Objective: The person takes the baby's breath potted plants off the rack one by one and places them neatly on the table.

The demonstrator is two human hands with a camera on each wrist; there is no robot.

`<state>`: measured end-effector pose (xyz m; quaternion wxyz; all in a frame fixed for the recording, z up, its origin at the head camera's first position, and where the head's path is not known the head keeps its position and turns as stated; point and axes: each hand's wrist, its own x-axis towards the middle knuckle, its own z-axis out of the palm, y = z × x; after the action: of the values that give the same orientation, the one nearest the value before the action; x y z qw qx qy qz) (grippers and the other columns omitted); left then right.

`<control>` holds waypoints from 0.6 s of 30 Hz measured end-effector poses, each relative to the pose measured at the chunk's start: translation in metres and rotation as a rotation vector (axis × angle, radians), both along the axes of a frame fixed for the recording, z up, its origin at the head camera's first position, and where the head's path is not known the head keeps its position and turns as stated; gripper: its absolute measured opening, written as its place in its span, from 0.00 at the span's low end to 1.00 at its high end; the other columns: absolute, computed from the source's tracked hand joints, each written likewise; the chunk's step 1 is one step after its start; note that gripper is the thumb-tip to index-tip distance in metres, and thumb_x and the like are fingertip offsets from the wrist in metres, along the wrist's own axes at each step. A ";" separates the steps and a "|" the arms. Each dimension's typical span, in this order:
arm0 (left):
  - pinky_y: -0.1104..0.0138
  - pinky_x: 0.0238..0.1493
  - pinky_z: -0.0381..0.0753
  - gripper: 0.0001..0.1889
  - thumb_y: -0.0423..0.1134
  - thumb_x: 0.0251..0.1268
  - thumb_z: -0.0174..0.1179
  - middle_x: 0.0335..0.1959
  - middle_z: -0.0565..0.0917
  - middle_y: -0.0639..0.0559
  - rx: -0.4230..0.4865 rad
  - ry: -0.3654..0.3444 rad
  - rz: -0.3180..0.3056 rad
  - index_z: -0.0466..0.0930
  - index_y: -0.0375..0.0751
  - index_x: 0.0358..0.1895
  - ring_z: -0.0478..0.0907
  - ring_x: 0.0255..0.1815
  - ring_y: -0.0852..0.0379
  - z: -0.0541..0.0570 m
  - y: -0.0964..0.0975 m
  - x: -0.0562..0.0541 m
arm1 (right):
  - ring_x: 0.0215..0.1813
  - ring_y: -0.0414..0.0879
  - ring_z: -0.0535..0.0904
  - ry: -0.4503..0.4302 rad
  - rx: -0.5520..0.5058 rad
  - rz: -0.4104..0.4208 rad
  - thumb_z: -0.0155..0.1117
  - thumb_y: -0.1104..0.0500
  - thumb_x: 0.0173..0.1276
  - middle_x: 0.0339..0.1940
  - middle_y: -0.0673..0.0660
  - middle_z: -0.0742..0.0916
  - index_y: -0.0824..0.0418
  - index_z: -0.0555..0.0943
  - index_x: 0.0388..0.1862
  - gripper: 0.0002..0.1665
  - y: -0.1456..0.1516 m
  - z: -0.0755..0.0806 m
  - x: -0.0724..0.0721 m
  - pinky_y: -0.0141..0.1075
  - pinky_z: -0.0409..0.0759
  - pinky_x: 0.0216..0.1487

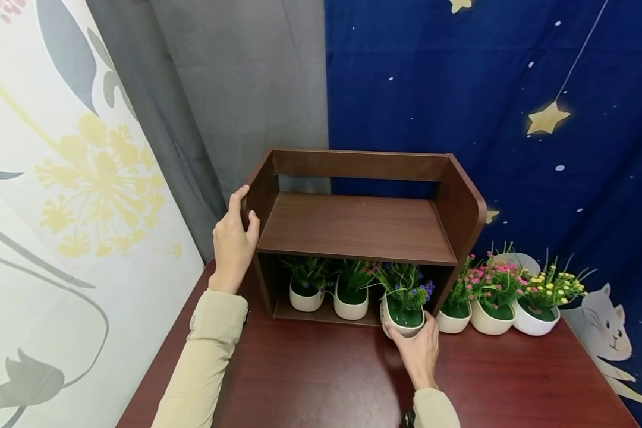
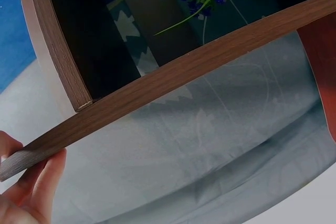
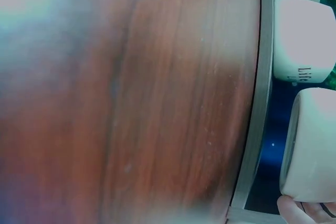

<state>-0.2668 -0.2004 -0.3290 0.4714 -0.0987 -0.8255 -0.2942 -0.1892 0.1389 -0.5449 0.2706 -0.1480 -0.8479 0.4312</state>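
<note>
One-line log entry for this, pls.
left hand: grips shelf side | right hand: holds purple-flowered pot | lower compartment: two pots | right of shelf: three pots
</note>
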 end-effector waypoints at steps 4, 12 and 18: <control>0.63 0.14 0.57 0.25 0.30 0.64 0.53 0.14 0.67 0.47 -0.001 0.000 0.002 0.67 0.48 0.65 0.53 0.10 0.60 0.000 0.000 0.000 | 0.51 0.63 0.71 0.004 0.012 -0.007 0.80 0.48 0.37 0.51 0.66 0.73 0.68 0.66 0.59 0.53 0.002 0.004 0.010 0.54 0.67 0.49; 0.63 0.14 0.57 0.25 0.31 0.64 0.53 0.13 0.66 0.48 -0.003 -0.002 0.009 0.67 0.48 0.65 0.53 0.10 0.60 0.000 0.000 0.000 | 0.50 0.62 0.72 0.039 0.050 -0.026 0.81 0.49 0.35 0.49 0.63 0.74 0.67 0.68 0.58 0.52 0.008 0.015 0.033 0.54 0.68 0.45; 0.62 0.14 0.57 0.25 0.31 0.64 0.53 0.14 0.67 0.46 0.001 0.002 0.009 0.67 0.48 0.65 0.54 0.10 0.58 0.000 0.000 0.001 | 0.49 0.62 0.73 0.027 0.068 -0.043 0.82 0.49 0.34 0.48 0.63 0.75 0.65 0.68 0.58 0.52 0.018 0.020 0.051 0.54 0.68 0.44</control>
<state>-0.2657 -0.2000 -0.3288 0.4738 -0.0952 -0.8252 -0.2926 -0.1381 0.1567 -0.5253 0.2961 -0.1512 -0.8550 0.3979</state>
